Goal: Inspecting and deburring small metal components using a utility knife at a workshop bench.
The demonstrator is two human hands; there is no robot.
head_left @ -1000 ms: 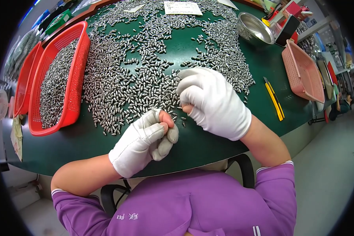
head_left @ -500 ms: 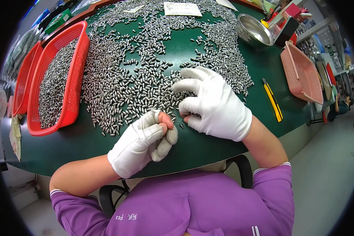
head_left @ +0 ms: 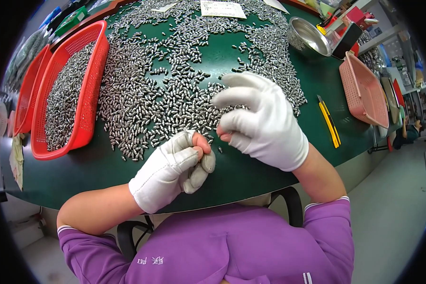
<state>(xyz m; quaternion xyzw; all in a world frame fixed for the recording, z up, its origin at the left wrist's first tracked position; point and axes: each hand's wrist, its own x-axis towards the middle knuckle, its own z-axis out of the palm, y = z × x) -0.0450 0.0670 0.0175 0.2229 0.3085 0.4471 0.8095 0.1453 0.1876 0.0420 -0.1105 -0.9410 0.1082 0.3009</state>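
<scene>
Over the near edge of a spread of small silvery metal parts (head_left: pixel 132 102), my left hand (head_left: pixel 173 170) is closed in a pinch. It wears a white glove that leaves the thumb and index tips bare; whatever lies between them is hidden. To its right, my right hand (head_left: pixel 265 125), gloved likewise, hangs over the parts. Its bare thumb and index tips come together, while the other fingers are curved and apart. Anything in that pinch is too small to make out. One loose metal part (head_left: pixel 220 149) lies on the green table between the hands.
A red plastic basket (head_left: pixel 87 104) full of similar parts stands at left, with another red basket (head_left: pixel 26 102) beyond it. At right are a yellow utility knife (head_left: pixel 330 124), a steel bowl (head_left: pixel 312 38) and a pink basket (head_left: pixel 363 90). A paper slip (head_left: pixel 222 8) lies at the back.
My right hand has shifted slightly right and away from my left hand, and its fingertips have lifted off the parts. My left hand keeps its pinch in nearly the same place.
</scene>
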